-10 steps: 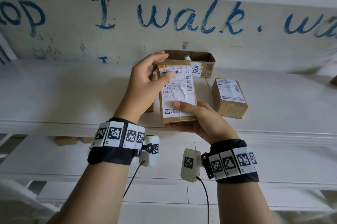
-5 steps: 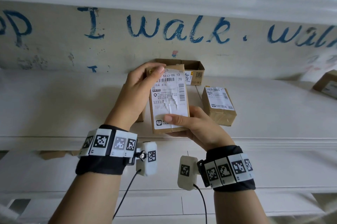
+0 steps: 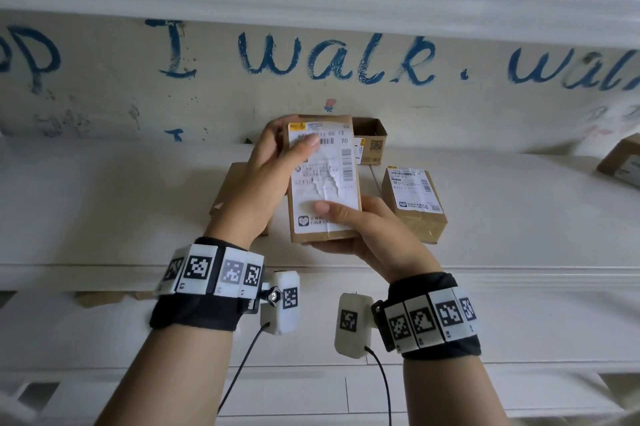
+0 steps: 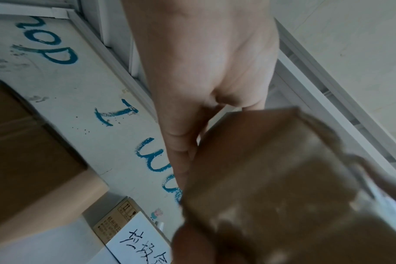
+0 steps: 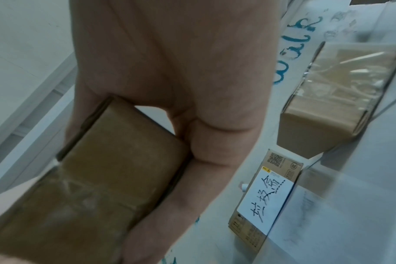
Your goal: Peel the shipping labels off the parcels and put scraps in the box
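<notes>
Paper this thin is your main worry: the shipping label on the parcel you hold up above the shelf already shows a ragged tear across its middle, so it will likely come away in strips rather than in one sheet. Your left hand grips the parcel's upper left side, thumb pressed on the label near the barcode; your right hand cups the lower end from beneath, thumb lying across the lower part of the label. Both hands are clamped on that one parcel, so neither is free to pick at an edge. If you pull from the torn centre, small scraps may flutter down to the shelf instead of reaching the open box standing behind the parcel against the wall. Shifting your grip to free a thumb could also let the parcel slip. A second labelled parcel waits to the right, near enough to be knocked.
</notes>
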Tool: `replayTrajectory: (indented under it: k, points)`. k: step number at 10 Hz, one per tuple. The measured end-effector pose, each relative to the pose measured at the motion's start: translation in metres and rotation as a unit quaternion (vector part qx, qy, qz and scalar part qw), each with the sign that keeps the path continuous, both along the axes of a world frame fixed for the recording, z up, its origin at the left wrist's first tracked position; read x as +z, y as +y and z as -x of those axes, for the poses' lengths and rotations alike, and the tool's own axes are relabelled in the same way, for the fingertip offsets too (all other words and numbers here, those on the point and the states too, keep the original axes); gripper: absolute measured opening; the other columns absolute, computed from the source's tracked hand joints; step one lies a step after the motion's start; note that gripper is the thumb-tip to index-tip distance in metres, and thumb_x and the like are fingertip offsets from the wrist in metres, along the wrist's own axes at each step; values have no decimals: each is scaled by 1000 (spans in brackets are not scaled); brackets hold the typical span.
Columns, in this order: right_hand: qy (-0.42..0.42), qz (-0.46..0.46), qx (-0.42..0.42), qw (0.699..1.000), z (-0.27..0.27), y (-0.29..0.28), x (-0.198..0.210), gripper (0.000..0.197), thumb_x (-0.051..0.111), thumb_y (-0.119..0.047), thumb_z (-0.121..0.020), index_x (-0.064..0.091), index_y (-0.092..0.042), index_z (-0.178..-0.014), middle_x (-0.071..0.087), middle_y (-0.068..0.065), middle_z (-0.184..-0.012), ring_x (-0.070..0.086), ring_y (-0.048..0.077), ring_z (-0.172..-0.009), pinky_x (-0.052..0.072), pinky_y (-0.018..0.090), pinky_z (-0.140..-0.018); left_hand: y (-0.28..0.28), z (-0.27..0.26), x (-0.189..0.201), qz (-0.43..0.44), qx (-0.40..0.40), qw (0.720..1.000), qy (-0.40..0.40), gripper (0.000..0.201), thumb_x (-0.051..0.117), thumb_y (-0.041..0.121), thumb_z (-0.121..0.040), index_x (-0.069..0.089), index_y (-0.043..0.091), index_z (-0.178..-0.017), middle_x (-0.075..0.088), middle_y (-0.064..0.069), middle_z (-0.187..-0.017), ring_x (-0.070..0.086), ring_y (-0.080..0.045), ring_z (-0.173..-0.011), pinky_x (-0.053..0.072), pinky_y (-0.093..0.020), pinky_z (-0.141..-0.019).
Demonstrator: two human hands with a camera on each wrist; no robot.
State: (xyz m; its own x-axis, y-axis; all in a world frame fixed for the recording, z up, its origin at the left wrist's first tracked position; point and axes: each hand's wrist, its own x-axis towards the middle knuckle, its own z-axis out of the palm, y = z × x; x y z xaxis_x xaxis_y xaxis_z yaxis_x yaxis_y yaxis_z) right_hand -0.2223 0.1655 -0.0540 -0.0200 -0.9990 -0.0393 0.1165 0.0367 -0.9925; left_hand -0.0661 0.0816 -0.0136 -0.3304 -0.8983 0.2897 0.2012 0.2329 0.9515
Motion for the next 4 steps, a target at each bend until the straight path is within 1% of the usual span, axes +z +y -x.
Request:
replayTrajectory:
  k: [1,2,3,4]
  points:
    - [13,3,-18,1000,-2,-3,8,37,79,-26,-97,73,-7,-128,83,18,-118,79,39,-112,59,56,-108,2,3,-2,-29,-10,1000,-2,40,65,29,-101,56,23,-139,76,0,-122,77,-17,-105,65,-33,-82]
    - [132,21,-79,988,10,2,27,68,83,-65,-82,68,-20,-131,83,0,-113,80,20,-108,61,50,-107,-2,0,-2,-30,11,999,-11,41,67,39,-99,61,24,-136,77,1,-121,77,-21,-105,65,-43,-86]
    - [197,56,-177,963,33,22,50,78,73,-81,-70,71,-25,-125,80,-4,-110,78,20,-110,61,46,-103,-8,-5,-6,-28,23,999,-37,43,67,51,-96,62,30,-133,78,4,-120,77,-20,-105,63,-49,-90]
    - [171,184,-244,937,63,67,99,33,65,-46,-102,78,-16,-106,84,5,-106,79,27,-110,64,37,-98,-16,-6,-15,-59,30,996,-52,43,67,53,-96,62,31,-132,79,5,-116,79,-19,-101,63,-52,-88]
